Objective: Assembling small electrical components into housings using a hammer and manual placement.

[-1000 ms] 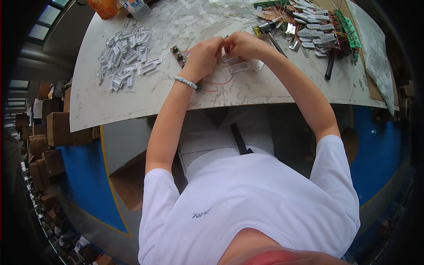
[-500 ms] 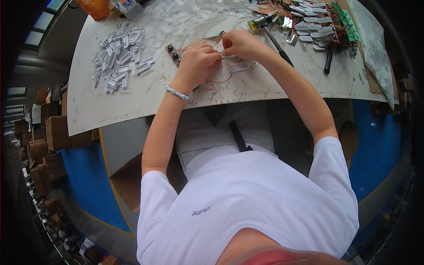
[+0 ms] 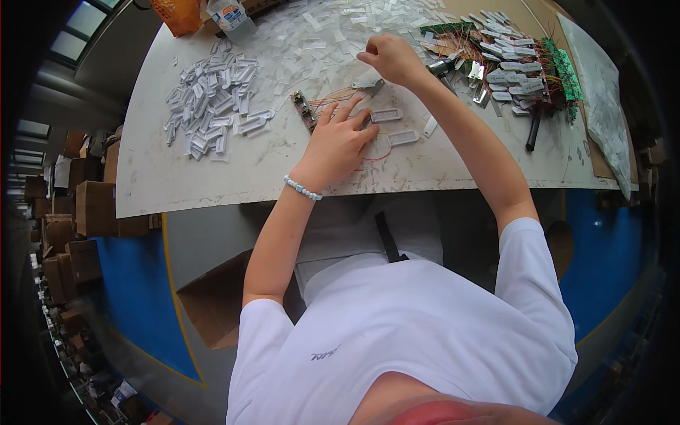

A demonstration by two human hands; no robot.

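Note:
My left hand (image 3: 336, 145) lies on the worktable with its fingers spread, over thin red wires. By its fingertips is a narrow circuit board strip (image 3: 303, 112) with dark parts and wires running from it. A pale rectangular casing (image 3: 386, 115) touches or nearly touches the index finger side. A second casing (image 3: 404, 137) lies nearer me, beside a looped red wire. Beyond the left fingers sits a small shiny metal piece (image 3: 372, 87). My right hand (image 3: 394, 59) is raised near scattered clear strips (image 3: 322, 46), its fingers closed in a pinch; whatever they hold cannot be made out.
A heap of pale casings (image 3: 212, 103) covers the table's left. At the right lie wired white pieces with green boards (image 3: 520, 67), a black tool handle (image 3: 533, 131) and a clear plastic bag (image 3: 602, 92). An orange bag (image 3: 177, 14) and a labelled container (image 3: 230, 18) stand far left.
My hands were together over a casing and have parted. The left now rests flat with spread fingers; the right has moved away to the right. A second casing now shows on the table.

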